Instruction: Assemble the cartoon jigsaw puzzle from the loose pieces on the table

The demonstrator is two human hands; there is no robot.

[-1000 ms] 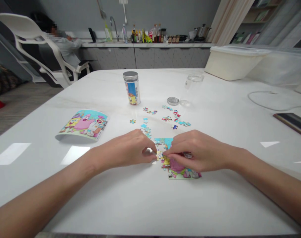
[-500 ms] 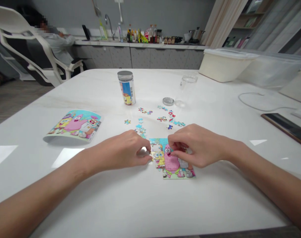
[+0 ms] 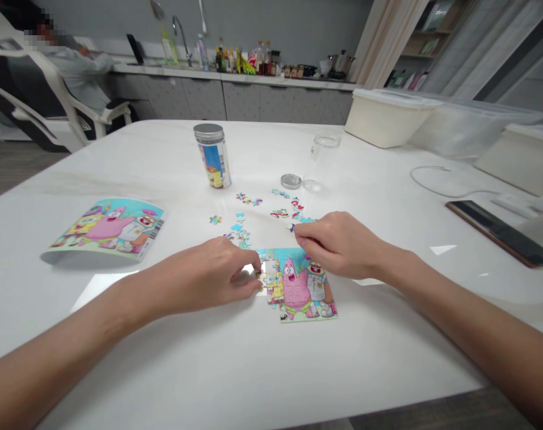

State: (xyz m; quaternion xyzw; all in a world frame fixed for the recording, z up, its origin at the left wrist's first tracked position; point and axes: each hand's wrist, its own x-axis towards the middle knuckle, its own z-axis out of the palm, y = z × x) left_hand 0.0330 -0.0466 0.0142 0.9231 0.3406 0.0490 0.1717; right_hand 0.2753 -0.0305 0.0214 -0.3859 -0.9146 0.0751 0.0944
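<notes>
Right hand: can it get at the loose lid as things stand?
Probably yes. The right hand is at the blue piece; only flat loose pieces seem to lie between it and the loose lid. The clear jar may crowd an approach from the right.

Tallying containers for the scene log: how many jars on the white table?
2, both beyond the loose puzzle pieces: lidded picture-labelled jar on the left, clear lidless jar on the right. No others visible.
</notes>
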